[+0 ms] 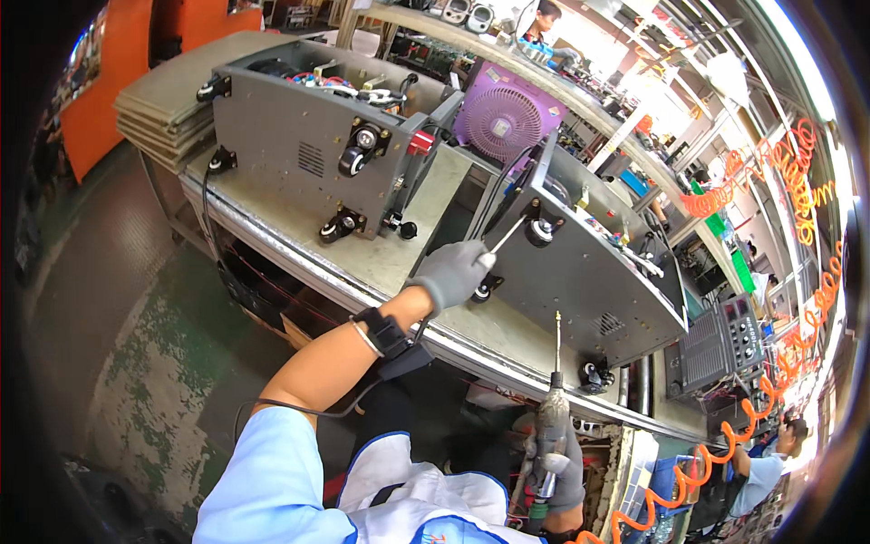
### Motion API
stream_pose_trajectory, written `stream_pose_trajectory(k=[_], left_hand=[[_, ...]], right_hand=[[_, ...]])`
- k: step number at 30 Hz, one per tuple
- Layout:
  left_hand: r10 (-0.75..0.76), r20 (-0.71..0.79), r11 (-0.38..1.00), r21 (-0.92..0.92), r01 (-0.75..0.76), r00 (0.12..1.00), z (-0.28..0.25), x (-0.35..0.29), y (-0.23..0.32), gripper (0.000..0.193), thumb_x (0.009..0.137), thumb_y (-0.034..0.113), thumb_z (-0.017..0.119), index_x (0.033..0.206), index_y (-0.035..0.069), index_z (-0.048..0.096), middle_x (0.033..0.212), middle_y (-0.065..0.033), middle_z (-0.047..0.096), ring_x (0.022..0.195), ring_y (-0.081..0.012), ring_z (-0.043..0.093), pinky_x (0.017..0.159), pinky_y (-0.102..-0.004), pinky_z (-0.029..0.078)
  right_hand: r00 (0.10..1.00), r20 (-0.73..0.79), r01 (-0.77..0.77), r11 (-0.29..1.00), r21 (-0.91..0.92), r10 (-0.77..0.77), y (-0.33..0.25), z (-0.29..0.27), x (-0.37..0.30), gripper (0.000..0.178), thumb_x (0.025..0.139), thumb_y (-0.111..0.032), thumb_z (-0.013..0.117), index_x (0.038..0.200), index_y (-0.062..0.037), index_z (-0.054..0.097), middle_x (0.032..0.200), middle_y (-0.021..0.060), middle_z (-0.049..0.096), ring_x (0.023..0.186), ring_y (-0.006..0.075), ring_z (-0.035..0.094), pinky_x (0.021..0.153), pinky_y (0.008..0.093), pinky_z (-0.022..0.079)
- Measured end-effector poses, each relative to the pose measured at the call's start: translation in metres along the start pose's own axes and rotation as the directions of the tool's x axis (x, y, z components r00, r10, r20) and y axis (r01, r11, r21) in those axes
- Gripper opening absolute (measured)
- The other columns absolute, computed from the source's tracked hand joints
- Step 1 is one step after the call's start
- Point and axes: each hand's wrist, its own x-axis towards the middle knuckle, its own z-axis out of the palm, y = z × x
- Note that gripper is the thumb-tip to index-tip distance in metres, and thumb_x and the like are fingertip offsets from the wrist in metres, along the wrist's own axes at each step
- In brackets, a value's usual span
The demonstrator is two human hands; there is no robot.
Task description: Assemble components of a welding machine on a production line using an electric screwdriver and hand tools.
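My left hand (453,275), in a grey glove, is closed around a slim metal rod-like tool (508,236). The tool's far end reaches the bolts of a black-and-white caster wheel (540,233) on a dark grey metal cabinet (580,295), which stands open with wiring inside. Another caster (483,288) shows just beyond my fingers. Low in the view, my gloved right hand (567,476) grips a power screwdriver (553,422). Its long bit (558,349) points up in front of the cabinet panel, a small brass-coloured piece at the tip.
A second grey cabinet (272,136) with casters stands left on the workbench (372,263), beside stacked flat panels (168,113). Behind are a purple fan (507,113) and shelving. At right are a black radio-like box (720,344), a coiled orange hose (671,499) and a person (752,480).
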Motion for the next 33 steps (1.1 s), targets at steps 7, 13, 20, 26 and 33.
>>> stream_pose_trajectory(k=[7,13,20,26,33], left_hand=[[-0.067,0.085,0.996,0.059,0.062,0.994,-0.002,0.023,-0.002,0.032,0.086,0.034,0.045,0.086,0.005,0.058,0.085,-0.0166,0.06,0.083,-0.0349,0.056,0.071,-0.0424,0.044],[-0.036,0.099,0.994,0.102,0.026,0.994,-0.007,0.027,-0.001,0.033,0.086,0.034,0.045,0.084,0.004,0.058,0.083,-0.0166,0.061,0.082,-0.0348,0.057,0.07,-0.0424,0.044],[-0.046,0.12,0.989,0.146,0.029,0.992,-0.011,0.032,0.0,0.033,0.085,0.035,0.046,0.087,0.005,0.061,0.084,-0.0165,0.062,0.083,-0.0339,0.058,0.073,-0.0415,0.044],[-0.029,0.147,0.981,0.193,0.0,0.989,-0.021,0.044,0.006,0.035,0.085,0.034,0.045,0.085,0.003,0.061,0.085,-0.0184,0.061,0.086,-0.0344,0.057,0.075,-0.0404,0.044],[-0.08,0.332,0.962,0.271,-0.014,0.94,-0.019,0.069,0.004,0.034,0.086,0.033,0.044,0.086,0.002,0.061,0.082,-0.0192,0.061,0.082,-0.036,0.058,0.073,-0.0413,0.045]], right_hand=[[1.0,-0.019,-0.019,0.999,-0.039,0.018,-0.004,0.019,0.011,0.078,0.055,-0.021,0.068,0.124,-0.0046,0.036,0.075,0.01,0.052,0.051,0.0145,0.054,0.041,0.0209,0.045],[0.999,-0.036,0.004,1.0,-0.024,-0.005,-0.003,0.023,0.013,0.085,0.053,-0.02,0.069,0.128,-0.0038,0.033,0.077,0.0105,0.051,0.055,0.0141,0.053,0.046,0.0217,0.047],[1.0,0.016,0.018,1.0,-0.015,-0.018,-0.004,0.029,0.017,0.086,0.053,-0.016,0.068,0.13,-0.0039,0.031,0.075,0.0114,0.051,0.054,0.0151,0.054,0.047,0.0219,0.047],[0.999,0.041,0.023,0.999,-0.042,-0.022,-0.007,0.033,0.02,0.086,0.053,-0.016,0.068,0.13,-0.0033,0.031,0.075,0.0117,0.051,0.052,0.0151,0.053,0.046,0.0221,0.047],[0.995,0.096,0.02,0.998,-0.06,-0.014,-0.018,0.036,0.035,0.082,0.054,-0.017,0.066,0.128,-0.003,0.032,0.075,0.0107,0.051,0.05,0.014,0.053,0.045,0.0211,0.047]])
